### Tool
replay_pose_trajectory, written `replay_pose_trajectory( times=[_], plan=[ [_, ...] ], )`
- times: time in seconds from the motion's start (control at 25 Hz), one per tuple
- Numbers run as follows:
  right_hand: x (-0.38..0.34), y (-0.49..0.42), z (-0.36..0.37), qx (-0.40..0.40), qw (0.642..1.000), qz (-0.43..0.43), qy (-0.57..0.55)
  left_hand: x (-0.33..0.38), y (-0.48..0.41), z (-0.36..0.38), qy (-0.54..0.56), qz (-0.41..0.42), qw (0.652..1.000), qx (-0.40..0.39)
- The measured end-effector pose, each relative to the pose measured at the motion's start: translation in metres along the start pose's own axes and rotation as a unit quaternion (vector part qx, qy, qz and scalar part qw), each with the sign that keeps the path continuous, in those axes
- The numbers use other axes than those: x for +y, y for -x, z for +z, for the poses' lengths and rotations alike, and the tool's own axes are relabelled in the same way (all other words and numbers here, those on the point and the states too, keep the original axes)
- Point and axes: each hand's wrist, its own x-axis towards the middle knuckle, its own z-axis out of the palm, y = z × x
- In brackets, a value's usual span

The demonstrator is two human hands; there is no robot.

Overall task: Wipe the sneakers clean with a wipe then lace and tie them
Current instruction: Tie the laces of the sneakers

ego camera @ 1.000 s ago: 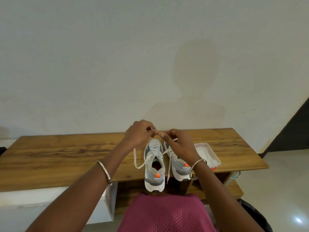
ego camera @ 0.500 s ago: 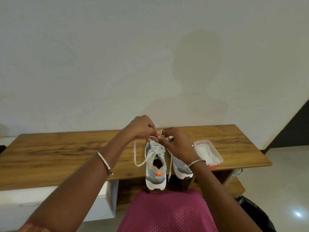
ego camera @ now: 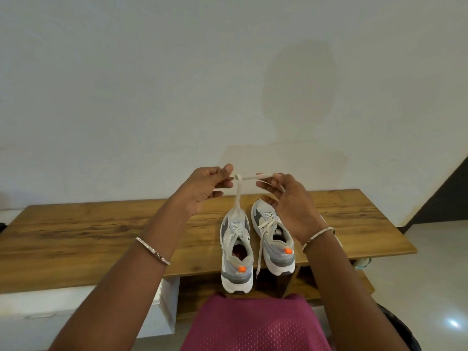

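Left hand (ego camera: 202,191), right hand (ego camera: 291,202) pinch lace (ego camera: 255,176) taut; sneakers (ego camera: 236,249) on wooden table (ego camera: 101,231), seemingly against white wall (ego camera: 152,97).

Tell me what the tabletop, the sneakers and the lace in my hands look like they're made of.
Tabletop: wood or wood-look laminate, matte, judging by the brown grain streaks. Sneakers: grey and white uppers look like textile or synthetic, soles probably rubber or foam, smooth white. Lace: flat woven fabric, off-white; it bends limply between the left hand and right hand.
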Motion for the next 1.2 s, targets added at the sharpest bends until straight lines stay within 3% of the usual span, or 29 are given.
replay_pose_trajectory(
  times=[0.12,0.2,0.28,0.32,0.36,0.44,0.52,0.56,0.64,0.68,0.72,0.76,0.8,0.84,0.88,0.96,1.04,1.12,1.2],
  plan=[
    [-0.006,-0.005,-0.031,0.034,0.967,0.023,-0.251,-0.010,-0.009,-0.017,0.129,-0.003,0.992,-0.004],
    [-0.002,-0.009,-0.049,0.090,0.947,0.026,-0.306,-0.021,-0.013,-0.022,0.207,-0.015,0.978,-0.013],
    [0.007,-0.014,-0.066,0.170,0.974,0.000,-0.152,-0.035,-0.017,-0.024,0.281,-0.042,0.959,0.020],
    [0.014,-0.015,-0.077,0.203,0.978,-0.044,0.019,-0.041,-0.019,-0.026,0.301,-0.051,0.951,0.047],
    [0.018,-0.014,-0.087,0.213,0.946,-0.097,0.226,-0.047,-0.021,-0.030,0.292,-0.051,0.952,0.072],
    [0.023,-0.011,-0.106,0.156,0.797,-0.170,0.558,-0.055,-0.021,-0.041,0.156,-0.006,0.983,0.101],
    [0.024,-0.012,-0.119,0.036,0.715,-0.097,0.691,-0.062,-0.020,-0.049,-0.106,0.071,0.989,0.078],
    [0.026,-0.013,-0.125,-0.019,0.683,-0.031,0.730,-0.066,-0.022,-0.052,-0.248,0.101,0.962,0.051],
    [0.033,-0.016,-0.135,-0.080,0.639,0.024,0.765,-0.075,-0.027,-0.054,-0.494,0.134,0.859,-0.025],
    [0.036,-0.014,-0.135,-0.076,0.667,0.014,0.741,-0.079,-0.030,-0.054,-0.592,0.137,0.792,-0.060],
    [0.039,-0.011,-0.133,-0.053,0.735,0.002,0.675,-0.081,-0.032,-0.053,-0.663,0.133,0.733,-0.075],
    [0.040,-0.006,-0.127,-0.025,0.825,-0.004,0.565,-0.080,-0.032,-0.052,-0.698,0.132,0.700,-0.075],
    [0.041,-0.004,-0.120,0.000,0.901,-0.002,0.433,-0.079,-0.032,-0.051,-0.697,0.137,0.700,-0.074],
    [0.041,-0.003,-0.112,0.010,0.953,0.001,0.303,-0.079,-0.030,-0.048,-0.653,0.143,0.740,-0.077],
    [0.042,-0.004,-0.104,0.011,0.981,0.009,0.195,-0.077,-0.028,-0.042,-0.574,0.143,0.802,-0.079],
    [0.045,-0.011,-0.087,-0.014,0.999,0.032,0.012,-0.077,-0.025,-0.025,-0.373,0.108,0.920,-0.063],
    [0.050,-0.023,-0.073,-0.018,0.985,0.063,-0.159,-0.083,-0.028,-0.007,-0.150,0.041,0.987,-0.037],
    [0.060,-0.037,-0.063,0.030,0.976,0.087,-0.198,-0.093,-0.037,0.006,0.117,-0.027,0.993,-0.010],
    [0.072,-0.047,-0.056,0.072,0.992,0.094,-0.045,-0.101,-0.044,0.014,0.281,-0.079,0.956,0.034]
  ],
)
